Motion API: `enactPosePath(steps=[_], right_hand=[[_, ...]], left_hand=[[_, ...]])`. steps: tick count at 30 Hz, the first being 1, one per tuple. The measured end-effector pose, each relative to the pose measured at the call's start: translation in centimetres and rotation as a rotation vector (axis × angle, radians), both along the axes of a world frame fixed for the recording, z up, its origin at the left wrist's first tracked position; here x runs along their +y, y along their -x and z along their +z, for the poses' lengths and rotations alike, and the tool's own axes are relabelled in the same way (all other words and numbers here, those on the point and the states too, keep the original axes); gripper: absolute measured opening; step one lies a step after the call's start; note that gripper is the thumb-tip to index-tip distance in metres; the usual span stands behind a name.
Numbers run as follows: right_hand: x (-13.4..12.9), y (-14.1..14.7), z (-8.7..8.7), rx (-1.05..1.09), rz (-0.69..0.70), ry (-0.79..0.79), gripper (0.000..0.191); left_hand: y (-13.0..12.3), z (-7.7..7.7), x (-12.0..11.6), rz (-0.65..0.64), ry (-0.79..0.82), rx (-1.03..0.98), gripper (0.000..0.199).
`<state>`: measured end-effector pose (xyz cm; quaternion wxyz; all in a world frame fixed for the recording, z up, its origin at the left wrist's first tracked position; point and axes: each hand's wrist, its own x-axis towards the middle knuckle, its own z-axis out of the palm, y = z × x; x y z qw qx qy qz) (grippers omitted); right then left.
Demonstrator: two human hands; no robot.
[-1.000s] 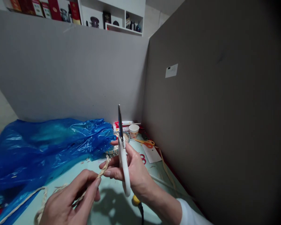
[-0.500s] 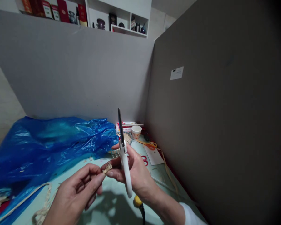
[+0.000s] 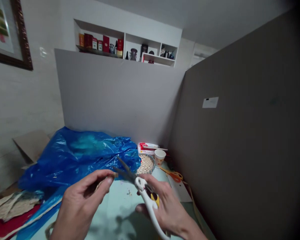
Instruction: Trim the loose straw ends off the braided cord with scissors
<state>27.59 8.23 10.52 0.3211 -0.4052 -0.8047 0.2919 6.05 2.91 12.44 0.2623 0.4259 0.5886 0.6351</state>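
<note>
My left hand (image 3: 82, 200) pinches a small pale beige piece (image 3: 115, 174) between thumb and forefinger; most of it is hidden by the fingers, and its kind is unclear. Facing it, my right hand (image 3: 165, 203) grips white-handled scissors (image 3: 143, 189). Their dark blades are parted and point left, with the tips close to the pale piece. Whether the blades touch it I cannot tell. Below both hands lies the pale green table top (image 3: 125, 200), with a few tiny scraps (image 3: 129, 192) on it.
A crumpled blue plastic sheet (image 3: 90, 150) covers the back left. Behind my right hand are a woven basket (image 3: 147, 164), a paper cup (image 3: 160, 156) and orange-handled scissors (image 3: 176, 176). A grey partition (image 3: 120, 96) stands at the back and a dark one (image 3: 240, 140) along the right.
The scissors have swung from upright to pointing left, and their blades have parted. My right hand has let go of the pale piece, which stays in my left. The view has tilted up and left.
</note>
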Motion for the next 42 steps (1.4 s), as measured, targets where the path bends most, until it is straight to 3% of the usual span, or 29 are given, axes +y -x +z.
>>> enactPosePath(steps=[6, 11, 16, 21, 25, 31, 38, 42], right_hand=[[0.1, 0.5, -1.1, -0.032, 0.038, -0.069, 0.058], [-0.1, 0.7, -1.3, -0.057, 0.006, -0.066, 0.062], [-0.3, 1.2, -0.8, -0.041, 0.016, -0.052, 0.054], [-0.7, 1.9, -0.9, -0.009, 0.012, 0.001, 0.048], [-0.8, 2.6, -2.1, 0.009, -0.045, -0.021, 0.050], [-0.6, 3.6, -4.5, 0.069, -0.011, -0.190, 0.053], [-0.6, 4.9, -7.1, 0.149, -0.084, -0.190, 0.057], [-0.8, 4.9, -7.2, 0.166, -0.051, -0.154, 0.054]], left_hand=[[-0.8, 0.3, -0.2, -0.030, -0.060, -0.101, 0.026], [-0.3, -0.2, 0.0, -0.109, -0.029, -0.006, 0.025], [0.4, -1.4, 0.8, -0.258, 0.025, 0.108, 0.029], [-1.1, -1.1, 0.4, -0.222, -0.020, -0.093, 0.028], [-2.0, -1.3, 0.4, -0.223, -0.061, -0.221, 0.031], [-1.8, -2.7, 1.0, -0.226, -0.157, -0.298, 0.030], [-1.8, -3.5, 0.8, -0.291, -0.152, -0.365, 0.025], [-1.7, -3.1, 0.6, -0.300, -0.136, -0.420, 0.023]])
